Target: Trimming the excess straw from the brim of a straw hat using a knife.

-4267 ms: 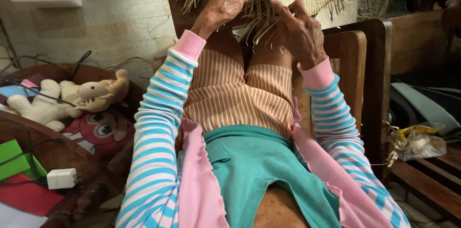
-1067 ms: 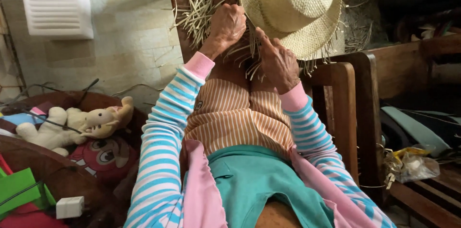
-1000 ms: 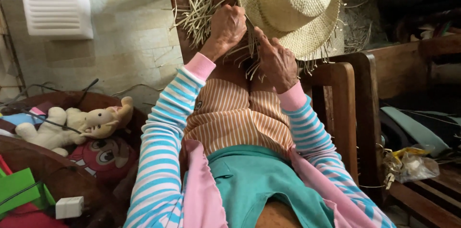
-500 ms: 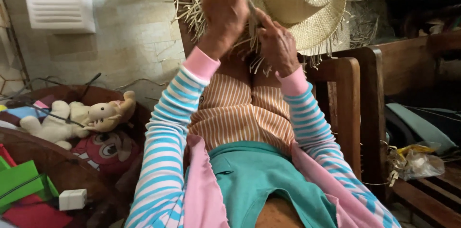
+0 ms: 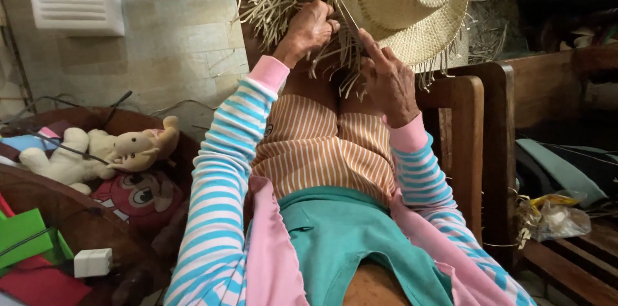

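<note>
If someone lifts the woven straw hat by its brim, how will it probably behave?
The straw hat is probably light, being thin woven strips. Its brim likely bends somewhat, yet the crown seems to keep its shape. The loose strands at the unfinished edge, near the left hand and right hand, may snag or fray.

Left arm: stretched forward and upward from the lower left, elbow only slightly bent, sleeve striped blue and white with a pink cuff at the wrist.
Left hand [image 5: 309,30]: raised, back of the hand toward the camera, fingers curled inward into a closed grip, knuckles uppermost.
Right arm: reaches up from the lower right, forearm rising steeply, same striped sleeve and pink cuff.
Right hand [image 5: 386,80]: back toward the camera, index finger extended up and to the left, remaining fingers loosely bent.
Spacing: the hands are near each other, left a little higher, not touching.
</note>
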